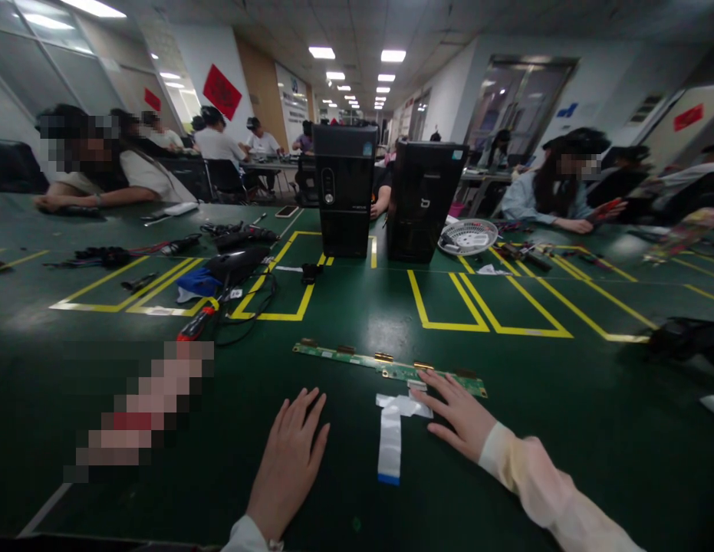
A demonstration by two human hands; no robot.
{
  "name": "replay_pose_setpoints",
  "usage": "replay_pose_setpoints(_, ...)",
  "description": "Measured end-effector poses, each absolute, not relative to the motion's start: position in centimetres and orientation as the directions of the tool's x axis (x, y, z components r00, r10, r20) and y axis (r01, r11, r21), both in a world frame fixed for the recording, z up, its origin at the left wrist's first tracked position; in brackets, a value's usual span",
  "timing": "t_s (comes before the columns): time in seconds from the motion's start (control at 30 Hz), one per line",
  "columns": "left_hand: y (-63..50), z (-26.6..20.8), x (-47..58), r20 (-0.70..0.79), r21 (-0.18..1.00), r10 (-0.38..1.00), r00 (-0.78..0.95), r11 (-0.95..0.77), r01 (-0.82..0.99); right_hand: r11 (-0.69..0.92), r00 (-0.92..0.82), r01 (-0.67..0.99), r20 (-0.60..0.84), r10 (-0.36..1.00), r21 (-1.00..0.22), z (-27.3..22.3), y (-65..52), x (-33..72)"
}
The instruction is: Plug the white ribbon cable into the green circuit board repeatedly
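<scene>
"Circuit board [394, 372] first: where does it lie?"

"Flat on the green surface [345, 506], a long thin strip laid crosswise. Its right end sits closer to the near edge than its left, and gold-coloured tabs show along its far side."

"And the white strip on this side of it?"

"That's a folded ribbon cable [389, 445]. One leg points at the near edge and finishes in a blue tip; the other bends right, toward the board. I can't tell whether it's plugged in."

"What about the hands?"

"Both are unclenched and grasp nothing. The left hand [291, 445] is palm down, left of the cable, between the board and the near edge. The right hand [463, 412] reaches in from the right, fingers stretched, the foremost fingertips over the board's right half, thumb spread. Whether those fingertips press down, I can't tell."

"Anything farther off?"

"Two black computer towers [345, 199] stand toward the far edge, with a round white basket [472, 230] just to their right. Yellow tape outlines [274, 317] mark the surface in front. Toward the left edge lies a red-and-black handle [194, 326], partly pixelated around it."
</scene>
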State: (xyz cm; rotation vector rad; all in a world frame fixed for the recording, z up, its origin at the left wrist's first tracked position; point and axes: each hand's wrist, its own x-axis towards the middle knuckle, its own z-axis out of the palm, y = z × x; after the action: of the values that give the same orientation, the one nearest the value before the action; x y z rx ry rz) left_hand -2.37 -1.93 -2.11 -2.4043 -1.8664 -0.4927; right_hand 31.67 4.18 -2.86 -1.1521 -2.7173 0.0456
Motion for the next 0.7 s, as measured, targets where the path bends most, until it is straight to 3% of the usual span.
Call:
replay_pose_setpoints(0.27,-1.8,-2.3,-2.3,0.302,0.147,0.927,0.221,-0.274,0.950,0.447,-0.431,0.894,0.248,0.868,-0.011,-5.1,-0.9,44.8)
replay_pose_setpoints(0.6,-1.8,-2.3,-2.5,0.290,0.125,0.928,0.236,-0.281,0.951,-0.016,0.043,0.994,0.255,0.966,-0.104,-7.1,-4.8,57.8)
replay_pose_setpoints(0.7,-1.8,-2.3,-2.5,0.287,0.122,0.929,0.233,-0.277,0.953,-0.066,0.083,0.995,0.249,0.965,-0.077,-7.8,-4.4,60.2)
